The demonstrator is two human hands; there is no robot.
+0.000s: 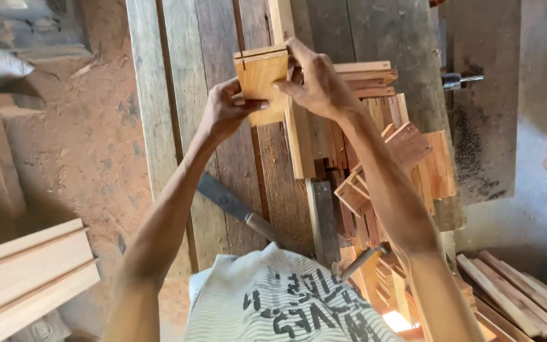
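Note:
Both my hands hold a small flat wooden board point(261, 81), light orange, raised above a workbench of dark planks point(191, 95). My left hand point(224, 111) grips its lower left edge, thumb on the face. My right hand point(316, 83) clasps its right side, fingers over the top edge. A long pale wooden strip point(297, 139) lies on the bench just behind the board.
A pile of short reddish wood pieces point(406, 152) lies right of the strip. A long blade with a wooden handle point(235, 206) rests on the bench near me, and a hammer point(362, 258) beside it. Pale moulded boards point(26, 272) lie lower left, slats point(514, 291) lower right.

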